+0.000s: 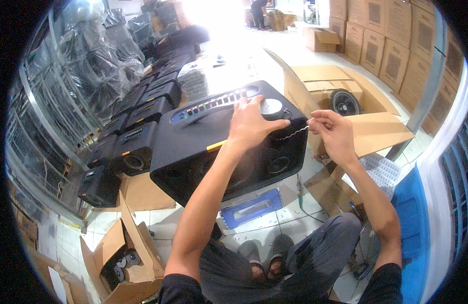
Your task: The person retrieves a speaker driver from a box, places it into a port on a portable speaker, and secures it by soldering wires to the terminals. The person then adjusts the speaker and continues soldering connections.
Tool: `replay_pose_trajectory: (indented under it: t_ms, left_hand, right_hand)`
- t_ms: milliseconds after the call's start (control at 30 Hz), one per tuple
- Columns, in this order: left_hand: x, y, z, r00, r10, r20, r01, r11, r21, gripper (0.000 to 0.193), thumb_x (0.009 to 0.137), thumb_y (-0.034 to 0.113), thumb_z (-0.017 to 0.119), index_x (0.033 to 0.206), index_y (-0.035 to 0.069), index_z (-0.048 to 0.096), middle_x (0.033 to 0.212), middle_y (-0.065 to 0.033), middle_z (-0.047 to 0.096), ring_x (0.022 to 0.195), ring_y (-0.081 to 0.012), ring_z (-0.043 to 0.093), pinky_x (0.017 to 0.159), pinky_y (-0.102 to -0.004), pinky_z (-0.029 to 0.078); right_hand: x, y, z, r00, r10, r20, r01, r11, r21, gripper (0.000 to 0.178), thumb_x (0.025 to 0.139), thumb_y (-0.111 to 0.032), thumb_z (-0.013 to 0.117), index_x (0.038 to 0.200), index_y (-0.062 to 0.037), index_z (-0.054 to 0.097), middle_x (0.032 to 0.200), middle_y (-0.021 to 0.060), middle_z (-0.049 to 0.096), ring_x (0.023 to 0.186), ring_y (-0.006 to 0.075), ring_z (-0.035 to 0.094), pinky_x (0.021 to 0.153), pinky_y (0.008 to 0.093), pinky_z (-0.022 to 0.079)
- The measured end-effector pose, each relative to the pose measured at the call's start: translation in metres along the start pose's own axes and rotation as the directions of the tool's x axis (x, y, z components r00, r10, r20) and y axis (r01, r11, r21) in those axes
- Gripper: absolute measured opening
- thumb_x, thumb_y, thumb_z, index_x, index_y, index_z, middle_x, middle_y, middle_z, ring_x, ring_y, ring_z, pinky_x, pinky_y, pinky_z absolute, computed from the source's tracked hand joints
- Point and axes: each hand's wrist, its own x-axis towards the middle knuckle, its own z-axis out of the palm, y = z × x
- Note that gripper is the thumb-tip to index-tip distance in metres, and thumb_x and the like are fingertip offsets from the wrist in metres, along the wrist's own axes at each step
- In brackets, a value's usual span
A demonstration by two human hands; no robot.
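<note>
A large black speaker cabinet point(203, 147) lies before me, a control panel with knobs point(208, 111) set along its upper face. My left hand point(249, 124) rests over its right part. Its fingers and thumb curl around a small round speaker driver point(271, 107) with a pale, flat face. To the right, my right hand point(331, 130) is closed in a pinch on the end of a thin twisted wire point(294, 134). The wire runs left toward the cabinet, below the left thumb; where it ends is hidden. A yellow strip point(217, 145) lies on the cabinet near my left forearm.
An open carton point(396, 129) at right holds a larger round speaker point(344, 103). Several black cabinets point(142, 111) stand in rows at left. A carton of small parts point(142, 268) is at lower left. A blue frame point(252, 207) and a soldering-iron-like tool point(300, 195) lie near my feet.
</note>
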Motion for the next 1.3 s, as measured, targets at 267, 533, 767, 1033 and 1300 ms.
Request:
replay_pose_trajectory:
  t_ms: [267,533,767,1033,1300]
  left_hand:
    - [0.004,-0.003,-0.002,0.996,0.002,0.086,0.010,0.989,-0.149,0.083,0.080,0.045,0.080,0.137,-0.008,0.051,0.138,-0.0289,0.054,0.131,-0.0384,0.051,0.111,-0.0430,0.040]
    - [0.036,-0.025,-0.034,0.840,0.352,0.413,-0.221,0.917,-0.332,0.077,0.077,0.025,0.079,0.143,0.001,0.048,0.141,-0.0200,0.055,0.132,-0.0286,0.051,0.115,-0.0353,0.036]
    - [0.041,-0.022,-0.034,0.833,0.315,0.456,-0.185,0.934,-0.307,0.067,0.080,0.026,0.077,0.138,0.001,0.055,0.130,-0.0208,0.061,0.122,-0.0315,0.057,0.108,-0.0385,0.042]
    - [0.014,-0.022,-0.019,0.953,0.263,0.149,-0.193,0.909,-0.369,0.067,0.082,0.029,0.078,0.136,-0.002,0.055,0.131,-0.0229,0.060,0.122,-0.0344,0.057,0.108,-0.0401,0.042]
    - [-0.074,0.016,0.023,0.752,0.505,-0.423,-0.571,0.820,-0.035,0.020,0.078,0.003,0.076,0.097,0.002,0.067,0.083,-0.0131,0.069,0.072,-0.0282,0.068,0.065,-0.0392,0.056]
  right_hand:
    - [0.021,0.004,0.003,0.996,0.064,-0.063,-0.064,0.998,0.008,0.019,0.095,-0.005,0.066,0.107,0.0102,0.065,0.091,0.0141,0.074,0.077,0.0151,0.069,0.070,0.0261,0.056]
    - [0.026,0.007,-0.002,0.993,0.118,-0.002,-0.118,0.991,0.059,0.017,0.095,-0.006,0.067,0.103,0.0084,0.066,0.089,0.0132,0.074,0.077,0.0141,0.069,0.069,0.0260,0.055]
    - [0.020,0.005,0.003,0.995,0.084,0.051,-0.087,0.994,0.069,0.018,0.094,-0.008,0.068,0.104,0.0070,0.067,0.090,0.0114,0.073,0.078,0.0129,0.068,0.071,0.0252,0.054]
    - [0.017,0.015,0.012,0.999,0.037,0.005,-0.037,0.998,0.041,0.017,0.092,-0.003,0.069,0.105,0.0083,0.071,0.085,0.0093,0.073,0.074,0.0115,0.068,0.069,0.0250,0.056]
    - [-0.001,0.013,0.013,0.996,0.075,-0.040,-0.073,0.996,0.060,0.016,0.092,0.000,0.068,0.105,0.0082,0.071,0.085,0.0090,0.072,0.075,0.0120,0.067,0.071,0.0257,0.056]
